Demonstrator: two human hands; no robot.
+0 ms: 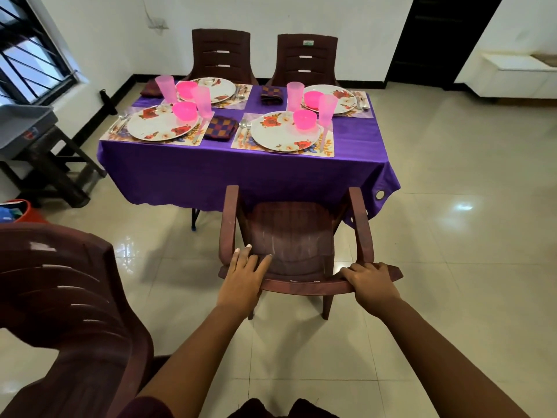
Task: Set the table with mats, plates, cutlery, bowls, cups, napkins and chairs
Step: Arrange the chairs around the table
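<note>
A brown plastic chair (294,233) stands at the near right side of the table, its seat partly under the purple cloth (247,167). My left hand (244,276) lies over the top of its backrest with fingers mostly straight. My right hand (369,282) grips the backrest's right end. On the table are several floral mats, floral plates (162,128), pink bowls (305,119), pink cups (327,110), cutlery and checked napkins (221,128). Two brown chairs (221,55) stand at the far side.
Another brown chair (69,312) stands close at my lower left. A dark wooden stand with a grey tub (24,128) is at the left under a window. An orange bucket (27,211) sits on the floor. Glossy tiled floor spreads to the right.
</note>
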